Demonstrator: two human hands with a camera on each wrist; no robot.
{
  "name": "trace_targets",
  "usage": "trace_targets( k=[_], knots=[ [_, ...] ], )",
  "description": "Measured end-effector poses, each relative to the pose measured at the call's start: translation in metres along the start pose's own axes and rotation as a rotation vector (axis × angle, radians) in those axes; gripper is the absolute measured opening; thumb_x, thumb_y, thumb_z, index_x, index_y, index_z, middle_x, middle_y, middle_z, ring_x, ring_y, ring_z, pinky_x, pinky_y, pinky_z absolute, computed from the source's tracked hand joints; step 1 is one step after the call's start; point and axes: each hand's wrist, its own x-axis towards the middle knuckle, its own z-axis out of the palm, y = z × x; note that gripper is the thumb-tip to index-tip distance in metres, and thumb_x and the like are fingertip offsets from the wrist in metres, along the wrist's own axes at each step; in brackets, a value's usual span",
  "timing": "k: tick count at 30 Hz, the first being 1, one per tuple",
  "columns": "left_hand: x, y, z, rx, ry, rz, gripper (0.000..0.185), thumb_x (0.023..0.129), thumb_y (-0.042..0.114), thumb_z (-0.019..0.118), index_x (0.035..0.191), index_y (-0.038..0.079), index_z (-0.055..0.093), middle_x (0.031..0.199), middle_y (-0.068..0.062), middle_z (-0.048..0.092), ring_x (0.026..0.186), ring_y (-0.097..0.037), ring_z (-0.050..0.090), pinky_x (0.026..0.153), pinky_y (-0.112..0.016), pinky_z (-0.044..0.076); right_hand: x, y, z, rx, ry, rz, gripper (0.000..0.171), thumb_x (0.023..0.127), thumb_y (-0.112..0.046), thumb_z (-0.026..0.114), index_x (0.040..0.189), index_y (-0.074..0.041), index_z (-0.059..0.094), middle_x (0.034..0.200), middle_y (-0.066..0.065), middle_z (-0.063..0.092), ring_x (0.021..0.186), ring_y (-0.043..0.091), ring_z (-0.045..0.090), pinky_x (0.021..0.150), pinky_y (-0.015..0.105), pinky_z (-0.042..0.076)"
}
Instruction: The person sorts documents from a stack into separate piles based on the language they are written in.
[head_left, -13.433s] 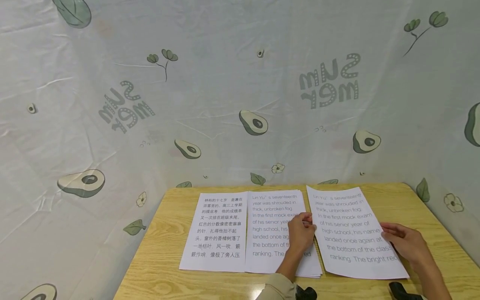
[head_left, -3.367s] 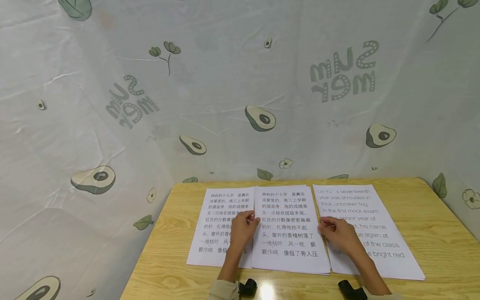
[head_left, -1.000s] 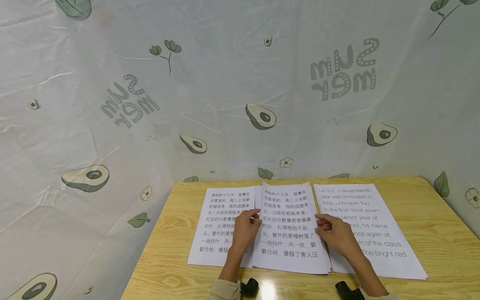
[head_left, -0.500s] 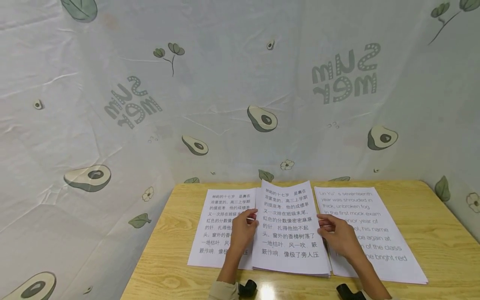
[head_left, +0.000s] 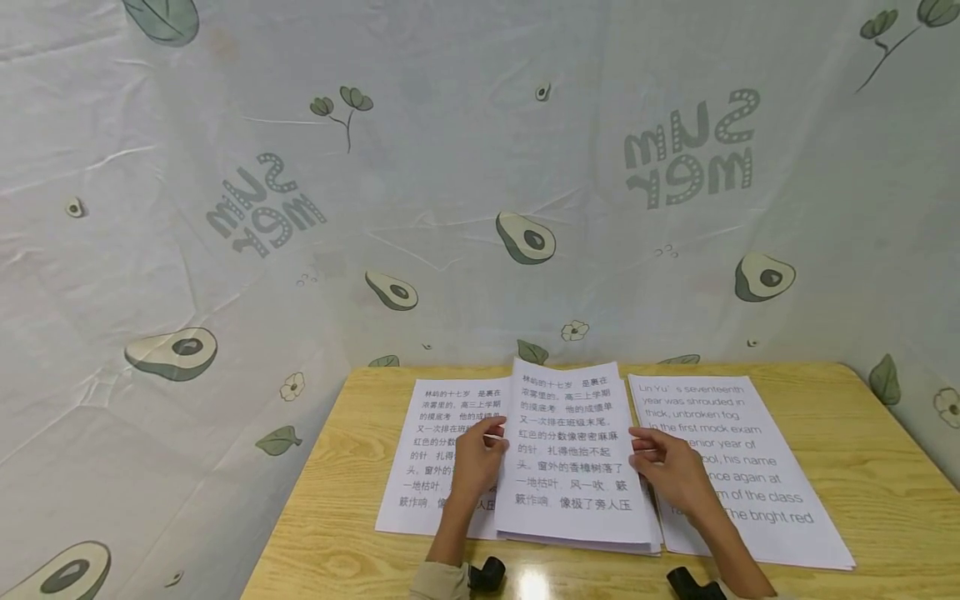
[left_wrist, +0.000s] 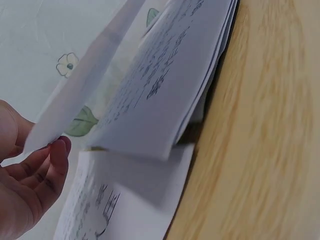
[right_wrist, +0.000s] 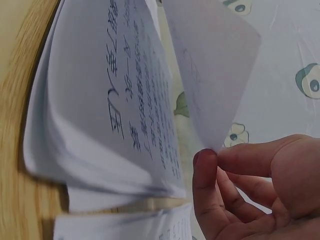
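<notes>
Three lots of printed paper lie on a wooden table [head_left: 862,433]. A single Chinese-text sheet [head_left: 438,417] is at the left, a stack [head_left: 600,537] sits in the middle, and an English-text stack [head_left: 742,467] lies at the right. A Chinese-text top sheet [head_left: 570,442] is raised off the middle stack. My left hand [head_left: 477,462] pinches its left edge and my right hand [head_left: 660,467] pinches its right edge. In the left wrist view my fingertips [left_wrist: 59,150] meet the lifted sheet [left_wrist: 85,95] above the stack [left_wrist: 175,85]. In the right wrist view my right hand [right_wrist: 250,190] holds the sheet's [right_wrist: 215,65] edge over the stack [right_wrist: 110,100].
A cloth backdrop [head_left: 450,167] printed with avocados and leaves hangs close behind and beside the table. Black wrist-worn cameras [head_left: 487,573] show at the near table edge. Bare wood lies along the right side and front of the table.
The middle stack's top sheet has risen off the stack and shifted slightly left, held at both edges. My hands moved a little with it.
</notes>
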Motion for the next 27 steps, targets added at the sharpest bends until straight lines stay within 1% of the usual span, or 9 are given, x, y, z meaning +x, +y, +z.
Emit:
trace_targets(
  k=[5, 9, 13, 18, 22, 27],
  knots=[
    [0.002, -0.003, -0.008, 0.014, 0.018, 0.002, 0.040, 0.092, -0.004, 0.076, 0.131, 0.008, 0.076, 0.108, -0.007, 0.076, 0.092, -0.014, 0.072, 0.078, -0.023, 0.059, 0.002, -0.004, 0.008, 0.036, 0.001, -0.001, 0.048, 0.099, -0.004, 0.072, 0.144, 0.006, 0.061, 0.126, 0.024, 0.072, 0.105, 0.027, 0.074, 0.072, 0.021, 0.059],
    [0.003, -0.008, -0.017, 0.028, 0.035, 0.003, 0.040, 0.092, -0.004, 0.076, 0.130, 0.007, 0.076, 0.107, -0.007, 0.076, 0.091, -0.015, 0.072, 0.078, -0.024, 0.059, 0.005, -0.010, 0.019, 0.045, 0.002, 0.015, 0.048, 0.099, -0.005, 0.072, 0.145, 0.005, 0.061, 0.126, 0.023, 0.072, 0.107, 0.028, 0.074, 0.074, 0.021, 0.058],
    [0.004, -0.017, -0.028, 0.045, 0.044, -0.015, 0.039, 0.092, -0.003, 0.076, 0.130, 0.008, 0.076, 0.107, -0.007, 0.077, 0.090, -0.015, 0.071, 0.078, -0.024, 0.059, 0.006, -0.015, 0.032, 0.038, 0.005, 0.017, 0.047, 0.098, -0.007, 0.073, 0.143, 0.004, 0.064, 0.123, 0.020, 0.074, 0.107, 0.029, 0.075, 0.075, 0.021, 0.056],
    [0.003, -0.029, -0.043, 0.062, 0.062, -0.041, 0.038, 0.092, -0.002, 0.076, 0.129, 0.008, 0.076, 0.107, -0.007, 0.077, 0.090, -0.015, 0.070, 0.077, -0.022, 0.056, 0.007, -0.023, 0.049, 0.078, 0.001, 0.012, 0.045, 0.097, -0.004, 0.074, 0.140, 0.004, 0.066, 0.119, 0.016, 0.075, 0.101, 0.024, 0.075, 0.075, 0.021, 0.056],
    [0.004, -0.038, -0.056, 0.080, 0.082, -0.039, 0.037, 0.092, -0.003, 0.075, 0.128, 0.006, 0.076, 0.106, -0.008, 0.077, 0.089, -0.016, 0.070, 0.077, -0.024, 0.057, 0.010, -0.030, 0.064, 0.097, 0.004, 0.002, 0.044, 0.096, -0.003, 0.075, 0.139, 0.005, 0.066, 0.116, 0.015, 0.075, 0.099, 0.022, 0.075, 0.076, 0.021, 0.056],
    [0.007, -0.050, -0.073, 0.086, 0.103, -0.045, 0.037, 0.092, -0.004, 0.074, 0.128, 0.005, 0.076, 0.107, -0.011, 0.077, 0.090, -0.018, 0.072, 0.078, -0.025, 0.058, 0.014, -0.038, 0.084, 0.131, 0.013, 0.013, 0.043, 0.095, -0.002, 0.075, 0.137, 0.004, 0.067, 0.113, 0.014, 0.075, 0.097, 0.020, 0.075, 0.073, 0.020, 0.057]
  ],
)
